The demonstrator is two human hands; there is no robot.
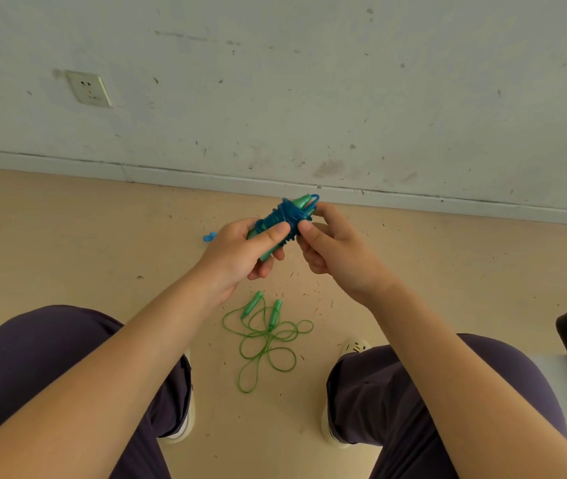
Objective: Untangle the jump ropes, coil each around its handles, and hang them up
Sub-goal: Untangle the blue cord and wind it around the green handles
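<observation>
Blue plastic cord is wound tightly round a pair of teal-green handles, making the coiled blue jump rope (284, 219) that both hands hold up over the floor, near the foot of the wall. The left hand (240, 252) grips the near end of the bundle, fingers curled under it and thumb laid across the coils. The right hand (332, 248) pinches the cord at the far end between thumb and curled fingers, where a small blue loop sticks out beside the handle tips. Below, between the person's knees, the loose green plastic jump rope (266, 335) lies in tangled loops on the tan floor (68, 236), its two green handles side by side at the far edge of the heap. A white wall socket (88, 88) sits far left on the scuffed grey wall (344, 81).
</observation>
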